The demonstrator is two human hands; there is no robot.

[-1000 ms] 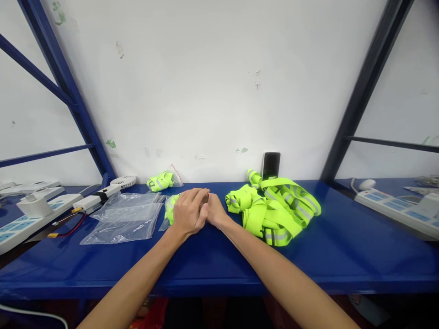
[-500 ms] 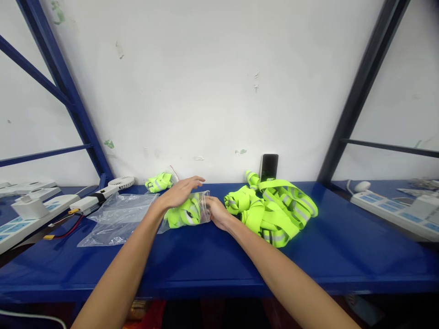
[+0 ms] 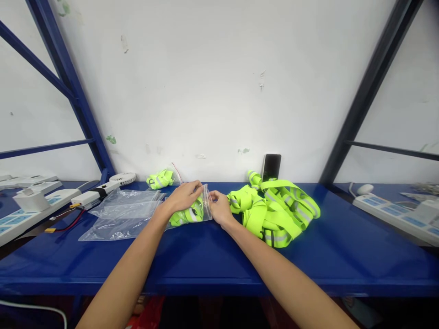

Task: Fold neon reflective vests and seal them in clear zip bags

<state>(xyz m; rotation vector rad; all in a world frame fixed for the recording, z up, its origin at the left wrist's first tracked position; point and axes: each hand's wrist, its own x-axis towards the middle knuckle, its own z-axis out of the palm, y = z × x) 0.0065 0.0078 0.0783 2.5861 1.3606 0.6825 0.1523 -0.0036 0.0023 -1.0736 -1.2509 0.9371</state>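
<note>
A clear zip bag lies on the table with a folded neon-yellow reflective strap inside. Over the top of this bag rests my left hand, its fingers bent down and closed on the plastic near the mouth. My right hand pinches the bag's mouth edge at its right end. Just right of that hand is a loose heap of neon-yellow reflective straps with grey stripes. Behind my left hand sits another bagged strap, its bag showing a red edge.
Flat clear bags lie left of my left arm. Further left are a small white fan, a power strip and a red-black cable. A phone leans on the wall. Another power strip is at right.
My left hand has come down from above the bag onto it, its fingers now bent. My right fingers have shifted to pinch the bag's mouth edge. The view has turned slightly.
</note>
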